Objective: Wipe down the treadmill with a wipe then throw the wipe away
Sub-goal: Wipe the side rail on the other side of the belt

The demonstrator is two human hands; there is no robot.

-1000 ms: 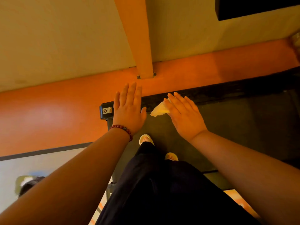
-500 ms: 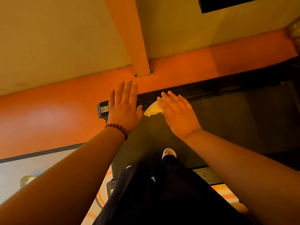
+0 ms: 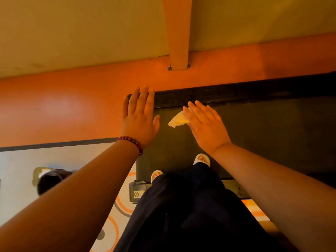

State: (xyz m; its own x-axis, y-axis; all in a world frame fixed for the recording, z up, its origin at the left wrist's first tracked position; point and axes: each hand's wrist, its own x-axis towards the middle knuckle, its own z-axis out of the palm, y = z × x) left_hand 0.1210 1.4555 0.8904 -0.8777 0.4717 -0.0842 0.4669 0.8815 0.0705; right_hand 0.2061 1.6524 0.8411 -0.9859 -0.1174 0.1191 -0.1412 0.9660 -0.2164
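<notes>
Covering one edge of a pale wipe (image 3: 177, 120) with the straight, close-set fingers of the right hand (image 3: 205, 126), thumb lying out of sight beneath, so not showing whether anything is pinching the cloth. Letting the loose corner of the wipe stick out to the left, over the dark treadmill belt (image 3: 272, 135) and just below the black side rail (image 3: 236, 95); not possible to tell whether touching the belt or hanging above it. Holding the left hand (image 3: 139, 120) flat and gripping nothing, fingers straight and together, thumb spreading toward the wipe with a gap between, fingertips lying over the left end of the rail next to the orange floor band (image 3: 63, 110). Wearing a dark red bead bracelet (image 3: 132, 140) on the left wrist. Standing on the belt in white sandals (image 3: 201, 159), one foot just below the right wrist, the other nearer the belt's edge, with dark trousers (image 3: 190, 215) filling the lower middle. Showing a grey end cap (image 3: 137, 191) with a small round sticker at the treadmill's near corner. Farther out, rising from the orange band, a pale post (image 3: 179, 33) bolted at its foot.
</notes>
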